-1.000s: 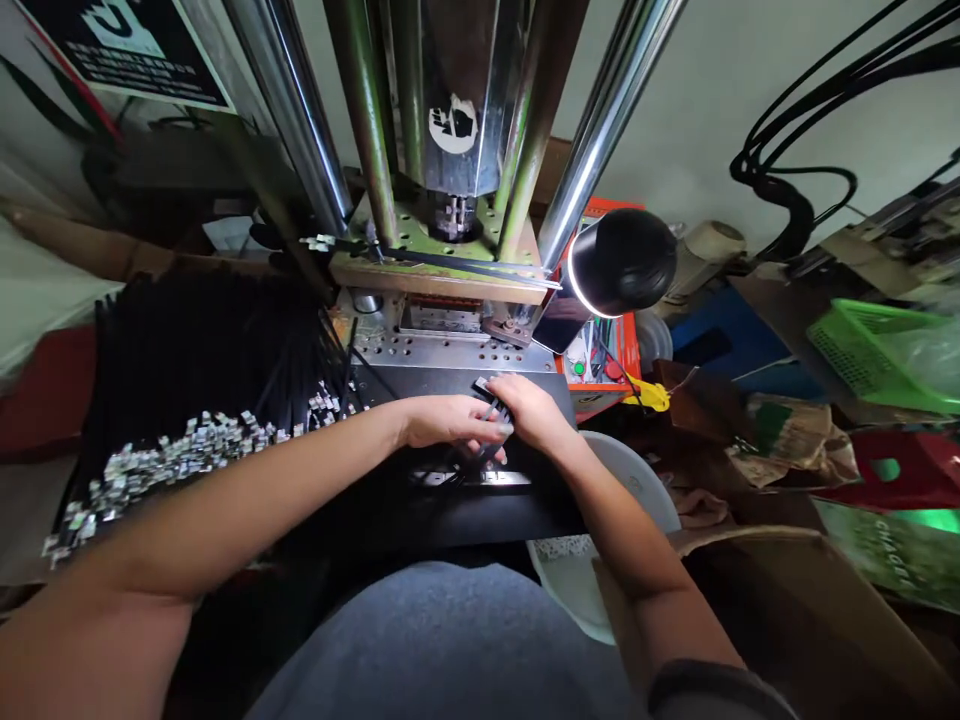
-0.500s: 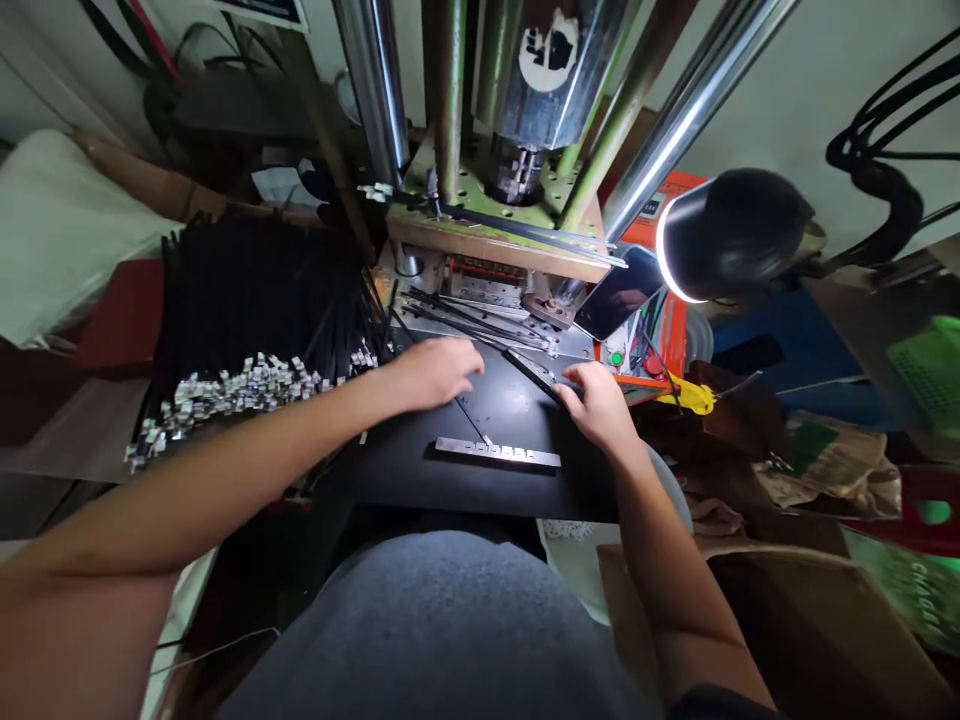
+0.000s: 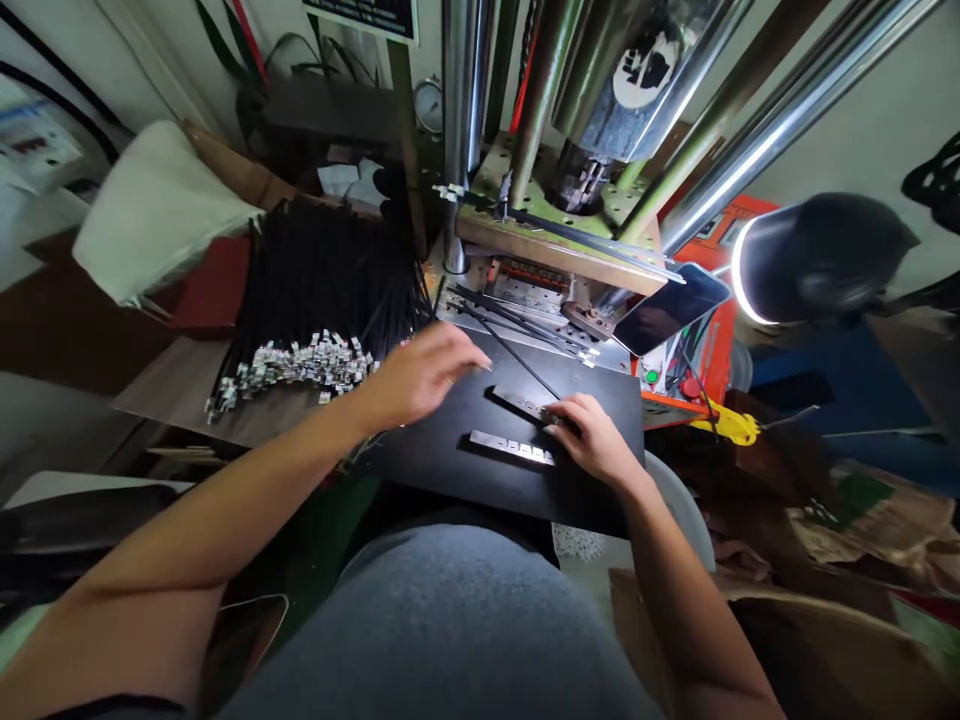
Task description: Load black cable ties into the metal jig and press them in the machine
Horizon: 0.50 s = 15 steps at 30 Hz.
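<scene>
My right hand (image 3: 592, 437) is closed at the right end of a slotted metal bar (image 3: 517, 402), with thumb and fingertips on it. A thin black cable (image 3: 519, 357) runs down from the press to these fingertips; its end is hidden there. Nearer my body, a second slotted metal bar (image 3: 510, 447) lies on the black work surface (image 3: 442, 470), roughly parallel to the first. My left hand (image 3: 427, 375) hovers to the left of the bars, its fingers stretched toward the right, with nothing visible in them.
A large bundle of black cables (image 3: 322, 270) with silvery connectors (image 3: 300, 365) lies at left. Behind the work surface stands a press (image 3: 555, 240) with loose cables before it. At right are a phone (image 3: 671, 305), a lit lamp (image 3: 817, 258) and an orange box (image 3: 739, 230) with buttons.
The view has swung left. My right hand has come closer to my body with the dark-looking bar, which now lies beside the other one. My left hand has shifted left, away from the bars.
</scene>
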Each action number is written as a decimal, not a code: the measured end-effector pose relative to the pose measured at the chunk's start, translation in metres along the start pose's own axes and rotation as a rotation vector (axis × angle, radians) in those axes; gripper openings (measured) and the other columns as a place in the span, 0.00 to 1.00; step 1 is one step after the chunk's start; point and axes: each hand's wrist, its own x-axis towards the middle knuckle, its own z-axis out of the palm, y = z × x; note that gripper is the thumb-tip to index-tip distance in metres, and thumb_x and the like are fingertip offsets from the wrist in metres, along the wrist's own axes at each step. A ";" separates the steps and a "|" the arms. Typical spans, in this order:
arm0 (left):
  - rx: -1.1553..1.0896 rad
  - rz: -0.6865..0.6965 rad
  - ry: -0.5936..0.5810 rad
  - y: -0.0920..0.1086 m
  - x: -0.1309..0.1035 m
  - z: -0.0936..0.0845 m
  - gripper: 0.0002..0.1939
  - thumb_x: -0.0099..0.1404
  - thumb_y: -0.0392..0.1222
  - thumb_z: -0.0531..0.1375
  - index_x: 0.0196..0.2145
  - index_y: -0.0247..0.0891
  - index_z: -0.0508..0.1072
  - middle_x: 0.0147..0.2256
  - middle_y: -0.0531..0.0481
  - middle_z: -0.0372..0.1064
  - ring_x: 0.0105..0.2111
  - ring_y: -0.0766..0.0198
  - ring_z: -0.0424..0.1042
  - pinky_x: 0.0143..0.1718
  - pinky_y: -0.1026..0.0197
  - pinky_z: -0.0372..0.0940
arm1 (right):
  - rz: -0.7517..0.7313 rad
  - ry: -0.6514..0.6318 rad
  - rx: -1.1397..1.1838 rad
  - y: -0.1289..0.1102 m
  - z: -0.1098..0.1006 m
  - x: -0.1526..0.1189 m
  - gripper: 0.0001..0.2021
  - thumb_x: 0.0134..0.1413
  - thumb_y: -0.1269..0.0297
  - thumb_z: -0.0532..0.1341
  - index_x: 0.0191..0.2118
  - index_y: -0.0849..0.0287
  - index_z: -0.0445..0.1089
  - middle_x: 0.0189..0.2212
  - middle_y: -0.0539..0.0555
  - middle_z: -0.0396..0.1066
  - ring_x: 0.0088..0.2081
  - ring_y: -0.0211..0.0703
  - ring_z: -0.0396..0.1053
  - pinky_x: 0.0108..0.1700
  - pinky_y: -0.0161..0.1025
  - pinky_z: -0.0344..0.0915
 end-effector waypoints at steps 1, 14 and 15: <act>-0.107 -0.052 0.202 0.000 -0.004 -0.018 0.09 0.71 0.37 0.56 0.45 0.43 0.74 0.42 0.49 0.69 0.40 0.66 0.72 0.47 0.60 0.69 | -0.037 -0.024 0.005 -0.015 0.004 0.017 0.10 0.63 0.61 0.59 0.48 0.56 0.70 0.42 0.57 0.70 0.45 0.48 0.67 0.49 0.46 0.66; 0.052 -0.510 -0.170 0.003 -0.154 -0.110 0.20 0.65 0.45 0.58 0.52 0.70 0.71 0.53 0.61 0.70 0.44 0.61 0.75 0.43 0.55 0.75 | -0.006 -0.252 -0.399 -0.151 0.092 0.117 0.11 0.60 0.64 0.60 0.45 0.65 0.70 0.38 0.62 0.74 0.39 0.50 0.72 0.39 0.41 0.68; 0.127 -0.504 -0.206 -0.004 -0.167 -0.116 0.19 0.65 0.46 0.57 0.50 0.73 0.71 0.51 0.64 0.71 0.41 0.62 0.76 0.41 0.56 0.75 | 0.001 -0.244 -0.409 -0.143 0.081 0.106 0.08 0.60 0.68 0.58 0.43 0.63 0.70 0.36 0.60 0.74 0.37 0.47 0.72 0.37 0.39 0.67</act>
